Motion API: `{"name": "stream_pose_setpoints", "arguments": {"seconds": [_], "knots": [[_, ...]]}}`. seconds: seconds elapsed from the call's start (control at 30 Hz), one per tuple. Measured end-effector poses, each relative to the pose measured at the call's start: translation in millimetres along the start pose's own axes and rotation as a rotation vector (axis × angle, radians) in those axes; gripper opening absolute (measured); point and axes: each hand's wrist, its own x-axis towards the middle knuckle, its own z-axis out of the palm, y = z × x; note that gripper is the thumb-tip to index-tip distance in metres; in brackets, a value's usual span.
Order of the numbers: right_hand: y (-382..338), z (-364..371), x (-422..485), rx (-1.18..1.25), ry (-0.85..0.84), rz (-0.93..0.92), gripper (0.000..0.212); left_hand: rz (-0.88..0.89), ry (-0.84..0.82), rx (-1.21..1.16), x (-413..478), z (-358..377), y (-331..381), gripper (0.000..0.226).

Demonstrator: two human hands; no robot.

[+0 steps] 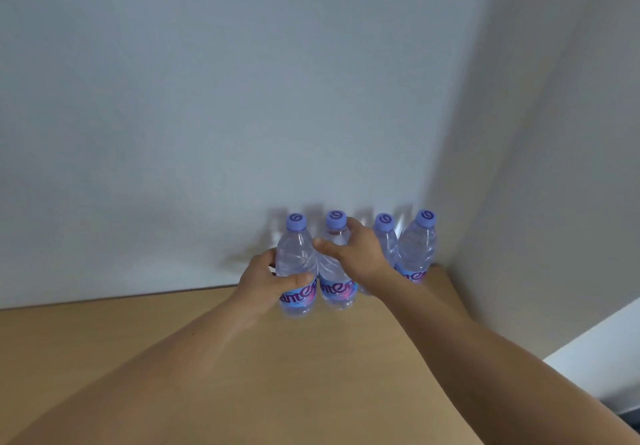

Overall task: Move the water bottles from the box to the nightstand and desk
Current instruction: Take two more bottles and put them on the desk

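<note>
Several clear water bottles with purple caps stand upright in a row at the back of a tan wooden surface [242, 358], close to the wall. My left hand [266, 280] wraps the leftmost bottle [297, 254] at its middle. My right hand [356, 254] grips the second bottle [335, 278] around its shoulder. Both bottles seem to rest on the surface. Two more bottles stand to the right: one [386, 233] partly behind my right hand, and one [417, 247] in the corner. The box is out of view.
A pale wall [242, 98] runs behind the bottles and a second wall [554, 167] closes the right side, forming a corner. The surface's right edge falls away at lower right, with a white area [602, 358] beyond it.
</note>
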Motion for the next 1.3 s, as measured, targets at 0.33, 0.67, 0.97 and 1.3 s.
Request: {"name": "stream_pose_setpoints", "arguments": {"seconds": [0.33,0.67,0.97,1.3], "knots": [[22,12,-6,0.071,0.070,-0.114,0.039,0.096,-0.001,-0.007,16,4,-33,0.044],[0,-11,8,-0.486,-0.004,-0.127,0.055,0.063,-0.006,0.117,21,9,-23,0.064],[-23,-12,9,-0.635,-0.071,-0.215,0.050,0.047,0.008,0.232,30,16,-24,0.016],[-18,-20,22,-0.712,-0.205,-0.275,0.047,0.048,0.035,0.235,34,23,-23,0.030]]}}
